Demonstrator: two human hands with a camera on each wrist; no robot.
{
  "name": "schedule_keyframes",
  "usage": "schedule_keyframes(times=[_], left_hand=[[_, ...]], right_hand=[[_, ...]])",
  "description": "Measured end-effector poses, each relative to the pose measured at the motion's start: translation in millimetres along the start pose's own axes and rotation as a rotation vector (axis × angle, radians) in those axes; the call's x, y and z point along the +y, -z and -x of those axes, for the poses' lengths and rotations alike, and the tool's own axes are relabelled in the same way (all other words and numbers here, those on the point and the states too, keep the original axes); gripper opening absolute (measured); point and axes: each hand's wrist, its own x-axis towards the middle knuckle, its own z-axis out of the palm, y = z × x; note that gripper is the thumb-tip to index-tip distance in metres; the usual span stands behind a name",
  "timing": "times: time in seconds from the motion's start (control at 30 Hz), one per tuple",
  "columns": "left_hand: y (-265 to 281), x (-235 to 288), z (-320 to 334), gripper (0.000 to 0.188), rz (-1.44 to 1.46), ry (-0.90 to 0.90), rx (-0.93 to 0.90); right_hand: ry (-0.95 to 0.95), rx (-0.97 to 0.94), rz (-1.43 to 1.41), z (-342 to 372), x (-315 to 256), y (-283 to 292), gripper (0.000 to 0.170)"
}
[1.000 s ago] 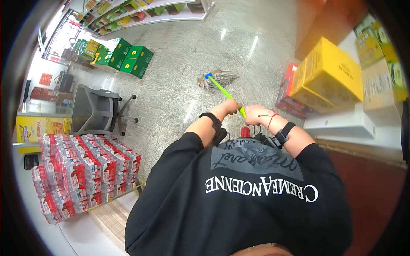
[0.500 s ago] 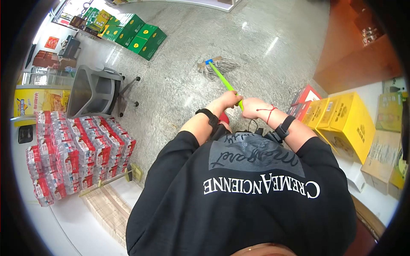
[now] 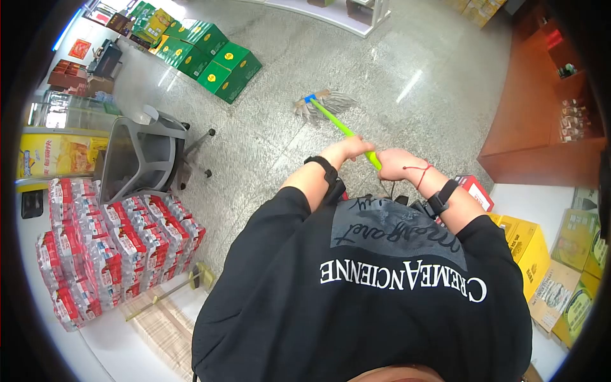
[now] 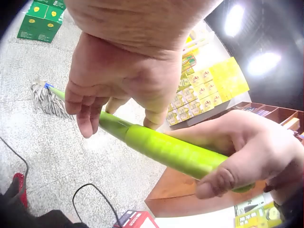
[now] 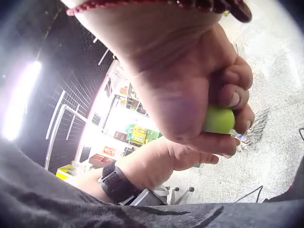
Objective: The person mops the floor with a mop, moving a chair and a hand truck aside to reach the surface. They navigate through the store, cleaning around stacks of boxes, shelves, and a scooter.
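Observation:
A mop with a green handle [image 3: 333, 120] slants from its blue clamp [image 3: 310, 99] and grey string head [image 3: 336, 102], which lies on the floor, back to both hands. My left hand [image 3: 347, 150] grips the handle a little further down the shaft. The right hand [image 3: 398, 164], with a red cord at the wrist, holds the end. In the left wrist view, the left hand's fingers [image 4: 128, 78] bend over the shaft, and the right hand [image 4: 256, 147] wraps the thick grip [image 4: 175, 154]. The right wrist view shows the right hand [image 5: 190, 95] curled round the handle's end [image 5: 219, 120].
Green boxes [image 3: 229, 70] stand on the speckled floor [image 3: 267, 114]. A grey office chair [image 3: 143, 159] and stacked red-labelled bottle packs [image 3: 121, 248] are at the left. Yellow boxes [image 3: 525, 248] and a brown wooden cabinet [image 3: 541, 121] stand at the right.
The head view has shifted, showing more of the brown cabinet at the right. Both hands keep their grip and appear further right in the picture; the mop head is in nearly the same picture position.

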Motion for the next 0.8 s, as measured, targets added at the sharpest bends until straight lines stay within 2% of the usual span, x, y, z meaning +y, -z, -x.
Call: schedule_keyframes(times=[0.03,0.1,0.17,0.23,0.37,0.43,0.53,0.6,0.63,0.67,0.73,0.77,0.8], left_hand=[[7.7,2.2,-5.7,0.072,0.006,0.011,-0.007],[28.0,13.5,-21.9,0.079,0.011,0.088,-0.175],[42.6,21.6,-35.8,0.074,0.010,0.101,-0.112],[53.4,11.8,-62.8,0.065,0.024,0.017,-0.080],[99.1,23.7,-87.4,0.054,0.017,0.119,-0.031],[122.4,30.7,-89.3,0.053,-0.063,0.148,0.037],[148.2,3.9,-113.2,0.056,-0.063,0.153,0.138],[161.6,-21.1,-117.9,0.058,0.033,0.163,0.221],[169.8,-32.4,-115.8,0.061,0.098,0.146,0.303],[179.0,-37.7,-106.7,0.063,0.018,0.132,0.390],[204.6,-42.7,-85.4,0.063,0.124,0.204,0.436],[216.5,-49.9,-74.8,0.064,0.212,0.254,0.457],[231.7,-66.4,-64.8,0.064,0.243,0.247,0.557]], right_hand=[[0.003,0.007,-0.007,-7.2,2.7,7.3,0.030],[0.050,-0.005,0.013,-24.1,10.8,24.3,0.030],[0.089,-0.056,0.098,-40.0,15.9,46.9,0.033],[0.125,-0.059,0.112,-61.9,26.9,63.7,0.035],[0.212,-0.103,0.179,-104.8,35.4,105.3,0.039],[0.261,-0.126,0.240,-133.2,34.7,124.9,0.038],[0.327,-0.201,0.299,-169.3,24.9,149.6,0.038],[0.392,-0.136,0.262,-194.9,11.5,162.2,0.022],[0.418,-0.159,0.277,-205.2,1.4,167.3,0.022],[0.410,-0.184,0.308,-215.9,-10.6,173.6,0.023],[0.422,-0.219,0.358,-235.1,-32.5,185.4,0.024],[0.421,-0.188,0.309,-245.3,-42.1,189.4,0.025],[0.417,-0.160,0.255,-255.5,-52.1,192.9,0.026]])
